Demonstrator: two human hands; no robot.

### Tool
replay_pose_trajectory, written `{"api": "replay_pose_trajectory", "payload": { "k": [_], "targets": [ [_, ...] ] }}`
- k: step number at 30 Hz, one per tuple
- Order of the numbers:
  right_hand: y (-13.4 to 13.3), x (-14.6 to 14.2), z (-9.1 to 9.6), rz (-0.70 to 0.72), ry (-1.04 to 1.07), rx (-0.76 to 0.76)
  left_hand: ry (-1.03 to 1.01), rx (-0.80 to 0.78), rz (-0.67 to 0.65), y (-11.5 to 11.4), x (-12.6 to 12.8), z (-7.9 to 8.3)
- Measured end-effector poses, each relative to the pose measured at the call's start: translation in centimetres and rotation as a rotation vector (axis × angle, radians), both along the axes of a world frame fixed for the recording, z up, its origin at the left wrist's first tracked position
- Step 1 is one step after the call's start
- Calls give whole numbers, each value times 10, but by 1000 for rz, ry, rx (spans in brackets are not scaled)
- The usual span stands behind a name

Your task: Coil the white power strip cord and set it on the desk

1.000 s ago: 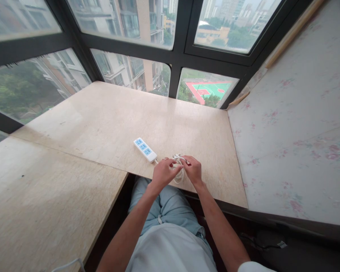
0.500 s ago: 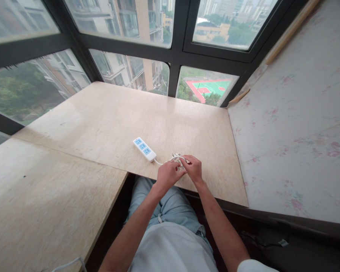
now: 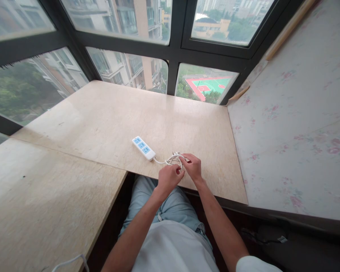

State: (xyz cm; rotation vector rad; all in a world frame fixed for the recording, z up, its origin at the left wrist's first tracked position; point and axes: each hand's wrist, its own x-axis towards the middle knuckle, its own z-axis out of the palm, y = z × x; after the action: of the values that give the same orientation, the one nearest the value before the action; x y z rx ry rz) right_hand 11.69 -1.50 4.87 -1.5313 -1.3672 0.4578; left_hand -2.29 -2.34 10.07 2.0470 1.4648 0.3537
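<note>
A white power strip (image 3: 143, 148) with blue sockets lies on the beige stone sill (image 3: 136, 117). Its white cord (image 3: 172, 161) runs to a small coil near the sill's front edge. My left hand (image 3: 167, 176) is closed around the coil's near side. Just right of it, my right hand (image 3: 193, 166) pinches the coil's far side, where the plug end seems to sit.
Dark-framed windows (image 3: 175, 49) border the sill at the back and left. A floral-papered wall (image 3: 294, 121) rises on the right. A second stone slab (image 3: 45, 204) extends to the left. A white cable loop (image 3: 70, 261) shows at the bottom edge.
My left hand has drawn back toward me and closed tighter on the cord. More cord now shows between the strip and the coil. The right hand has barely moved.
</note>
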Motion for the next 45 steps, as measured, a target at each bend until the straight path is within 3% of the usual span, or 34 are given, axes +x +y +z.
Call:
{"api": "replay_pose_trajectory", "payload": {
  "k": [4, 11, 22, 32, 38, 45],
  "targets": [
    [0, 0, -1, -2, 14, -7, -124, -20, 45, 0, -1, -2],
    [6, 5, -5, -16, 20, -24, -518, -103, 23, 0, -15, -13],
    [11, 8, -12, 9, 124, -72, -678, -215, 113, -6, -52, -22],
    [15, 10, -13, -92, 116, -185, -918, -296, 187, -11, -79, -38],
    [17, 15, -16, -118, 74, -230, -1321, -362, 369, -7, -78, -35],
    [15, 16, -16, -148, 143, -262, -1742, -473, 474, 10, -75, -25]
  ]
}}
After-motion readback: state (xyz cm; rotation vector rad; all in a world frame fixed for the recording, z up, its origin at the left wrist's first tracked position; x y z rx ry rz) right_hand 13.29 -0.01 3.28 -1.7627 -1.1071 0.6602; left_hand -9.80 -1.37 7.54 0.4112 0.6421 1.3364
